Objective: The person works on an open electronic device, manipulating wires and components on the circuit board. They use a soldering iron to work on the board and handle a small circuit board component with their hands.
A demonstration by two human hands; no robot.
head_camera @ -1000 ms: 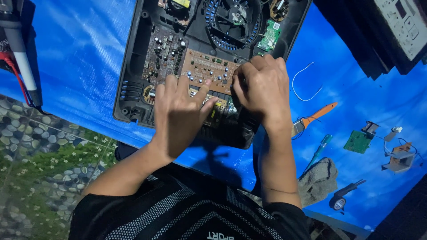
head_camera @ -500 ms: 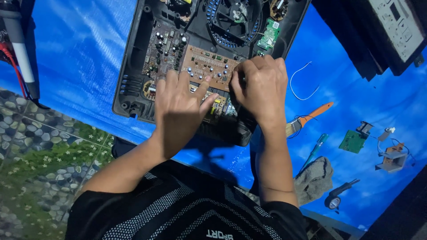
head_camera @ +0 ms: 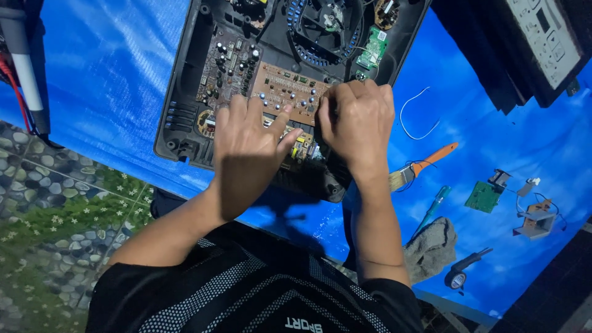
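At nine o'clock a white-handled tool (head_camera: 28, 74) with red leads lies at the edge of the blue tarp (head_camera: 105, 80). At the centre sits the black casing (head_camera: 185, 92), its cover already off and its insides bare: a brown board (head_camera: 280, 89), a fan (head_camera: 327, 21) at twelve o'clock, and a small green board (head_camera: 370, 49) just right of that.

The left hand (head_camera: 246, 148) lies flat and open on the casing's near edge, fingers spread onto the brown board, gripping nothing. The right hand (head_camera: 357, 126) is curled at the board's right end, fingers bent down; I cannot tell what it pinches, as the knuckles hide it.

So the opening-up looks done, and the boards are still seated in the casing, wires attached; the work on the brown board appears to be underway, not finished.

At three o'clock lie a white wire (head_camera: 416, 114), an orange-handled brush (head_camera: 422, 166), a teal pen (head_camera: 431, 209), a grey rag (head_camera: 431, 246), a second green board (head_camera: 484, 196) and loose parts (head_camera: 536, 219). At one o'clock the removed panel (head_camera: 542, 43) lies apart.
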